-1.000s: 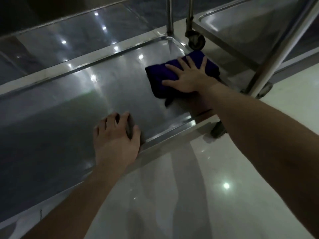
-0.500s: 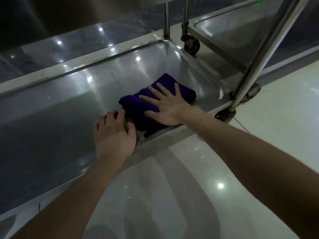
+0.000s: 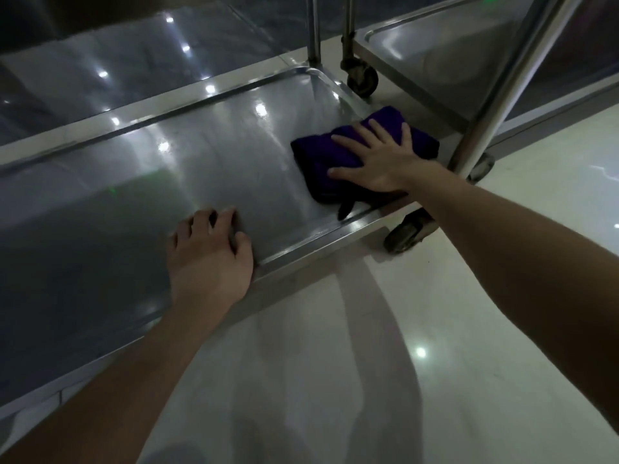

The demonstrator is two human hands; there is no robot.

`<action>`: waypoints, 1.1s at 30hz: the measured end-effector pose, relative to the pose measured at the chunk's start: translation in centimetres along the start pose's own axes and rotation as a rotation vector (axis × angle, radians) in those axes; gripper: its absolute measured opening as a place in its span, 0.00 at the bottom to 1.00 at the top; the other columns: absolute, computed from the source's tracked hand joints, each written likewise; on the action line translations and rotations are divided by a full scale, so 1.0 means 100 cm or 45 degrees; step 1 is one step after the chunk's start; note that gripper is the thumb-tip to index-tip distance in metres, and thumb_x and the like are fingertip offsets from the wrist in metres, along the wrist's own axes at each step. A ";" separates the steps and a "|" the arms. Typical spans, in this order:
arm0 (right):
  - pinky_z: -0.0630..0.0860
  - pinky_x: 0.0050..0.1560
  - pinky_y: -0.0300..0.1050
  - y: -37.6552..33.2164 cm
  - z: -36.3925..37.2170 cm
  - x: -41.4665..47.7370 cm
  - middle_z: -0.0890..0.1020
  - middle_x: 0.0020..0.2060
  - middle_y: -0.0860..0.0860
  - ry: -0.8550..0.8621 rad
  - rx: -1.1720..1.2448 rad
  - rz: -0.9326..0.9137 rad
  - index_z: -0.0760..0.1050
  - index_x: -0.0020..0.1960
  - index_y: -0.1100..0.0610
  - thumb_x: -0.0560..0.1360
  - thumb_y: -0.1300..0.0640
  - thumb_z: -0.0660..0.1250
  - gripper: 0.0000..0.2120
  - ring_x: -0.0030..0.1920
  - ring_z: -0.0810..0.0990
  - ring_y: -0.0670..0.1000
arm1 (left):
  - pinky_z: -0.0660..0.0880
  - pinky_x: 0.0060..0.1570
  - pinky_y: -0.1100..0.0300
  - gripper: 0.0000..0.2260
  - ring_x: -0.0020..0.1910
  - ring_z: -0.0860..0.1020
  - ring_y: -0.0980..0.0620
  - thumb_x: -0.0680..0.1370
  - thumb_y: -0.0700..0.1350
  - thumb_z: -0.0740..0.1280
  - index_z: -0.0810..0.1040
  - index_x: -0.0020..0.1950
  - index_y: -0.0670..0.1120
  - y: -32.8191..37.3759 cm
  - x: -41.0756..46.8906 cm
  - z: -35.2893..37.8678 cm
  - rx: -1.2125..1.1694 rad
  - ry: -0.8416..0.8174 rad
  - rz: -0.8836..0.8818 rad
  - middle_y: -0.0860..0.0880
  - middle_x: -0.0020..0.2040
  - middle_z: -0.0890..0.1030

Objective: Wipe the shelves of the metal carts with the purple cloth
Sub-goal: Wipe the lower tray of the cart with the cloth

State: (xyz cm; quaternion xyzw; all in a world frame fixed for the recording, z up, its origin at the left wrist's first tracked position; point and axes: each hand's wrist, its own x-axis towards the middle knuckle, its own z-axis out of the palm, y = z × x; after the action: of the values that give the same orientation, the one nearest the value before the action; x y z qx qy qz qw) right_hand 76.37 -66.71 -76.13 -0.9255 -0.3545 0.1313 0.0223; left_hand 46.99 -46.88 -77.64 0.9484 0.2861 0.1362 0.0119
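Fingers flat on purple cloth, cart post just beside.

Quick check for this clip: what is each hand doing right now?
Left hand: open, holding nothing, fingers resting on the front rim of the cart shelf.
Right hand: open, pressed flat on the purple cloth, no grip.

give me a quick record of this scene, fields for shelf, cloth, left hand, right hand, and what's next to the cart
shelf: bottom steel shelf, low over the floor
cloth: purple cloth, folded, at the shelf's right end
left hand: left hand resting on the shelf's front rim, holding nothing
right hand: right hand flat on the cloth
beside: second cart on the right
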 end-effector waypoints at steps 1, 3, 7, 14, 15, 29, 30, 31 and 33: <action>0.29 0.77 0.76 -0.004 -0.003 0.019 0.43 0.88 0.46 0.027 0.005 -0.013 0.42 0.85 0.30 0.70 0.13 0.44 0.48 0.87 0.37 0.57 | 0.68 0.70 0.42 0.25 0.68 0.74 0.35 0.81 0.54 0.55 0.78 0.75 0.49 -0.001 0.000 0.002 0.005 0.019 0.000 0.41 0.70 0.78; 0.29 0.76 0.77 -0.015 -0.009 0.054 0.44 0.88 0.47 0.057 0.010 -0.036 0.43 0.84 0.30 0.68 0.12 0.43 0.49 0.87 0.39 0.58 | 0.68 0.69 0.42 0.25 0.67 0.75 0.36 0.81 0.55 0.55 0.79 0.74 0.49 -0.001 0.001 0.005 0.018 0.058 0.013 0.42 0.70 0.79; 0.28 0.74 0.77 -0.033 -0.013 0.091 0.44 0.88 0.48 0.045 0.003 -0.044 0.44 0.85 0.32 0.71 0.15 0.44 0.46 0.87 0.39 0.59 | 0.69 0.68 0.42 0.23 0.67 0.75 0.36 0.81 0.54 0.56 0.79 0.72 0.50 -0.006 0.007 0.009 0.025 0.100 0.008 0.42 0.69 0.80; 0.30 0.80 0.73 -0.017 0.004 -0.010 0.41 0.87 0.43 -0.057 0.032 -0.219 0.43 0.85 0.31 0.83 0.29 0.46 0.32 0.87 0.36 0.52 | 0.69 0.66 0.43 0.23 0.66 0.76 0.36 0.80 0.53 0.55 0.80 0.69 0.49 -0.005 0.010 0.004 -0.027 0.056 -0.037 0.42 0.68 0.79; 0.30 0.80 0.71 -0.012 0.007 -0.035 0.42 0.87 0.42 -0.067 0.032 -0.243 0.43 0.85 0.31 0.82 0.28 0.44 0.33 0.86 0.36 0.51 | 0.69 0.66 0.43 0.23 0.67 0.75 0.36 0.80 0.52 0.55 0.80 0.70 0.49 -0.004 0.009 0.004 -0.030 0.054 -0.039 0.42 0.68 0.79; 0.37 0.80 0.76 -0.196 0.072 -0.117 0.50 0.88 0.50 0.216 -0.127 -0.578 0.49 0.86 0.34 0.80 0.22 0.46 0.38 0.87 0.46 0.59 | 0.75 0.67 0.43 0.16 0.63 0.80 0.40 0.84 0.46 0.58 0.83 0.63 0.42 -0.065 -0.014 -0.044 -0.796 0.173 -0.148 0.43 0.60 0.84; 0.37 0.80 0.76 -0.195 0.072 -0.117 0.50 0.88 0.49 0.215 -0.129 -0.571 0.47 0.86 0.34 0.79 0.21 0.45 0.38 0.87 0.45 0.58 | 0.74 0.68 0.44 0.16 0.64 0.79 0.38 0.84 0.45 0.59 0.83 0.63 0.41 -0.091 -0.020 -0.050 -0.661 0.170 -0.100 0.42 0.60 0.84; 0.36 0.80 0.76 -0.195 0.071 -0.116 0.49 0.88 0.48 0.209 -0.135 -0.559 0.46 0.86 0.33 0.78 0.20 0.43 0.39 0.87 0.44 0.58 | 0.73 0.68 0.43 0.17 0.64 0.78 0.36 0.84 0.46 0.58 0.83 0.63 0.41 -0.120 -0.027 -0.056 -0.518 0.152 -0.066 0.40 0.61 0.84; 0.35 0.79 0.77 -0.202 0.070 -0.113 0.46 0.88 0.47 0.169 -0.144 -0.510 0.44 0.86 0.31 0.75 0.18 0.39 0.41 0.87 0.42 0.57 | 0.73 0.66 0.39 0.19 0.63 0.78 0.32 0.84 0.47 0.57 0.83 0.63 0.39 -0.182 -0.040 -0.067 -0.243 0.103 -0.042 0.36 0.61 0.83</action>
State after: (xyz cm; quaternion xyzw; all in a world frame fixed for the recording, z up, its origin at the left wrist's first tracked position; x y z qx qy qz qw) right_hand 53.35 -59.45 -77.65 -0.8430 -0.5358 0.0429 0.0190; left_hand 32.16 -34.23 -74.04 0.9318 0.2878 0.2008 0.0927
